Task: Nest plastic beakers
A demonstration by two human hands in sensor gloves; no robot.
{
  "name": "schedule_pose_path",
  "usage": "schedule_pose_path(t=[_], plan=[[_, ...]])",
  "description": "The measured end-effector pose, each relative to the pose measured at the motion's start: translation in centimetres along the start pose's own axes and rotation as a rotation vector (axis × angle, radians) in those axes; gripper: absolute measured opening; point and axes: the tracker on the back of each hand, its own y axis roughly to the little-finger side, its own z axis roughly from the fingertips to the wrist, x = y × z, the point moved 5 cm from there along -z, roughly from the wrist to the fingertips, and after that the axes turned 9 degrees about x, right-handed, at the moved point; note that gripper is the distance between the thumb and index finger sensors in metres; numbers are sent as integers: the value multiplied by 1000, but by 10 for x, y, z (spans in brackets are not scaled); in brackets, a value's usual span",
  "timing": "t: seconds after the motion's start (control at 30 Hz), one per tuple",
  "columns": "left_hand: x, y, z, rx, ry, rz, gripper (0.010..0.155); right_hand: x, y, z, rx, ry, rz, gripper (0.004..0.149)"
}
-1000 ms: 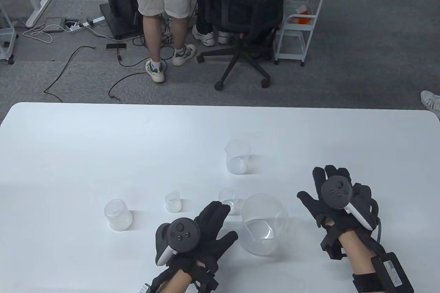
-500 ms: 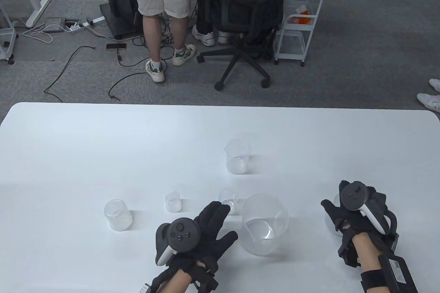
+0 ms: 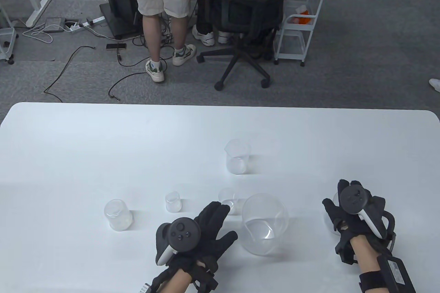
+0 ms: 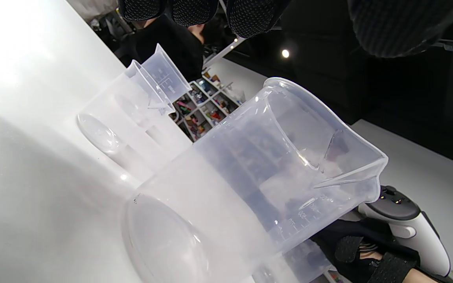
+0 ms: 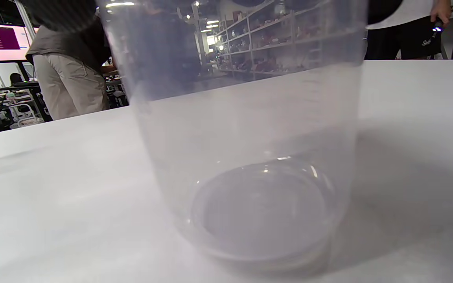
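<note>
Several clear plastic beakers stand on the white table [image 3: 68,155]. The largest beaker [image 3: 264,224] is at the front middle and fills the left wrist view [image 4: 258,177]. My left hand [image 3: 220,224] rests flat on the table just left of it, fingers spread, holding nothing. My right hand [image 3: 338,200] is curled around a medium beaker [image 3: 328,222], which stands on the table and is mostly hidden by the glove; it fills the right wrist view [image 5: 246,157]. Other beakers: a small one [image 3: 228,200], a smaller one [image 3: 173,202], one at the left [image 3: 118,214], one further back [image 3: 237,155].
Beyond the table's far edge are an office chair [image 3: 247,14], a standing person [image 3: 161,14] and a white cart [image 3: 299,21] on grey carpet. My right hand's tracker [image 4: 407,224] shows behind the largest beaker in the left wrist view.
My right hand has drawn back toward the front edge, turned on its side and curled around the medium beaker. My left hand and the other beakers have not moved.
</note>
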Motion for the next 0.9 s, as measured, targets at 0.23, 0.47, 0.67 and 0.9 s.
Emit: schedule_pose_path(t=[0.23, 0.47, 0.67, 0.9], plan=[[0, 0, 0, 0, 1, -3, 81, -31, -23, 11, -57, 41, -27, 78], [0, 0, 0, -1, -2, -2, 81, -77, -59, 33, -161, 91, -65, 78], [0, 0, 0, -4, -3, -3, 81, -109, -94, 62, -282, 129, -82, 78], [0, 0, 0, -4, -2, -6, 81, -123, -135, 100, -442, 131, -80, 78]])
